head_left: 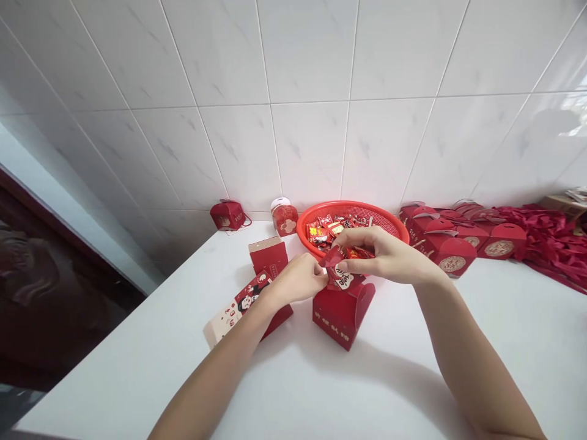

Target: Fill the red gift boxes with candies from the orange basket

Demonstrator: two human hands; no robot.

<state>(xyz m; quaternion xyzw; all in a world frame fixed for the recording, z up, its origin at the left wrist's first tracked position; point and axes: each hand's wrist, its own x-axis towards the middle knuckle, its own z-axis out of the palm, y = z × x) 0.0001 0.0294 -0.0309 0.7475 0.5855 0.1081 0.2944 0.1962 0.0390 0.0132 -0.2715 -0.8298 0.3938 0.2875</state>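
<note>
A red packet (342, 275) with a white patch and dark characters is held above an open red gift box (337, 318) that stands upright on the white table (385, 391). My right hand (380, 253) grips the packet between thumb and fingers from the right. At the packet's left edge, my left hand (302, 278) is closed in a pinch on its corner. Behind my hands, a red mesh basket (401, 229) holds many small wrapped packets. Red and cream cartons (268, 256) lie partly behind and under my left hand and forearm.
Several closed red gift boxes (452, 256) stand to the right of the basket, beside a heap of dark red fabric (550, 244). A small red box (228, 215) and a patterned red-and-white box (284, 217) stand near the tiled wall.
</note>
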